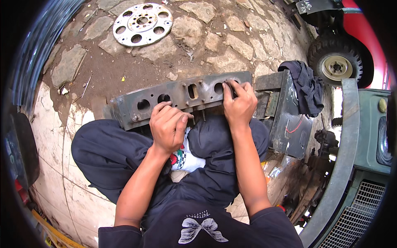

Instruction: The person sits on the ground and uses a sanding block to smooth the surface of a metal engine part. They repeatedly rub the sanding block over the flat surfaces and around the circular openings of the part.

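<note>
A long dark metal panel point(180, 90) with round holes, a central slot and several small studs lies across the person's knees, tilted slightly. My left hand point(169, 127) is loosely curled at the panel's near edge, beside the second round hole, its fingertips close to or touching the metal. My right hand point(238, 102) has its thumb and fingers brought together at the round holes near the panel's right end. Whether something small is between those fingers is hidden. Thin metal pieces point(204, 115) stick out below the middle of the near edge.
A round metal plate with holes point(124, 32) lies on the stony ground ahead. At the right stand a dark metal box point(291, 130) with a dark cloth point(305, 83) on it, a tyre point(336, 60) and a green vehicle front point(369, 133). Corrugated sheet point(37, 59) rises at the left.
</note>
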{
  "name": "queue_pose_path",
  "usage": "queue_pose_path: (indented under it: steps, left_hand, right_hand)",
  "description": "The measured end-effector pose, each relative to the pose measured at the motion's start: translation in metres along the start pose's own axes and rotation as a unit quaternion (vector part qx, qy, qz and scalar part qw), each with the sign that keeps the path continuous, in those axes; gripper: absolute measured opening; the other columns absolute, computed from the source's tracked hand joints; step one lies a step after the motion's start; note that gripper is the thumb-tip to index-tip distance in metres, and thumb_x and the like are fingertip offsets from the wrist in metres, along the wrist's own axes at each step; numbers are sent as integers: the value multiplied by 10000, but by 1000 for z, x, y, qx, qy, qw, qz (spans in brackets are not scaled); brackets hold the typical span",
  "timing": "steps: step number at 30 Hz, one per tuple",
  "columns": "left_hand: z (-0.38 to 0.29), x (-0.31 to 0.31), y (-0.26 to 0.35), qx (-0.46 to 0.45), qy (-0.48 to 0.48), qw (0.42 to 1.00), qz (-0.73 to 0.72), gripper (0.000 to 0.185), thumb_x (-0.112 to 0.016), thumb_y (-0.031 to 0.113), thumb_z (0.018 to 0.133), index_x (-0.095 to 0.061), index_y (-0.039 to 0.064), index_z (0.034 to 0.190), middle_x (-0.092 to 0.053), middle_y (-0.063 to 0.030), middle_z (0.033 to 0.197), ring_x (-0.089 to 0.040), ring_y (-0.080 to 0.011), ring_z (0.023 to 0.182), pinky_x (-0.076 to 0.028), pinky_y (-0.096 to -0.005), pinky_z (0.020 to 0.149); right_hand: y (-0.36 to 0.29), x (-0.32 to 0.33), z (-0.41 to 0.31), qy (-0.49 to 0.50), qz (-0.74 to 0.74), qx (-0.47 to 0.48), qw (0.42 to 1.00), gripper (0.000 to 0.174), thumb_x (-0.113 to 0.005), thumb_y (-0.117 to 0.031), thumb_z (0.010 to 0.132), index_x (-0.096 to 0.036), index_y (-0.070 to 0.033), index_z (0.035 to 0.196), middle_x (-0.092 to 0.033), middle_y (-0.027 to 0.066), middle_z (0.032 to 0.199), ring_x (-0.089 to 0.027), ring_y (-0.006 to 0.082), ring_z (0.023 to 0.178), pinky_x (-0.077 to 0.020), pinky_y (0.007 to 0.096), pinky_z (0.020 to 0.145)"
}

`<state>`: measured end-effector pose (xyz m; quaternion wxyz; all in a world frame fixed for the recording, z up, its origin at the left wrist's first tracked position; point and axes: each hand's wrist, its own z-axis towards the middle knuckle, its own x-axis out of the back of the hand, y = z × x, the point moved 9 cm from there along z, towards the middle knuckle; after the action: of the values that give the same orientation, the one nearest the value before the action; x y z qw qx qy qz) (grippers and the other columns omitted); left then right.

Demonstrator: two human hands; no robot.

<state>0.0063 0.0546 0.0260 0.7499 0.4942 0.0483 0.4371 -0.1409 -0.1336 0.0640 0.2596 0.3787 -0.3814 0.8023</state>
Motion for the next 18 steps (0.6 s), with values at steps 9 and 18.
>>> queue_pose_path:
  steps: [9, 18]
  left_hand:
    - [-2, 0, 0, -7, 1, 1000, -8, 253, -643, 161, 1015, -799, 73, 836, -711, -58, 761, -643, -270, 719, -514, -470, 1031]
    - [-1, 0, -1, 2, -1, 1000, 8, 269, -643, 178, 1025, -797, 80, 828, -700, -58, 754, -640, -267, 720, -512, -467, 1039]
  right_hand:
    - [-9, 2, -1, -14, -69, 36, 997, 158, -866, -220, 922, -863, -124, 1048, -690, 107, 904, -707, 354, 779, -545, 488, 696]
    - [-15, 2, 16, -4, -106, 63, 992, 167, -864, -236, 922, -866, -130, 1051, -674, 91, 896, -709, 343, 764, -557, 474, 678]
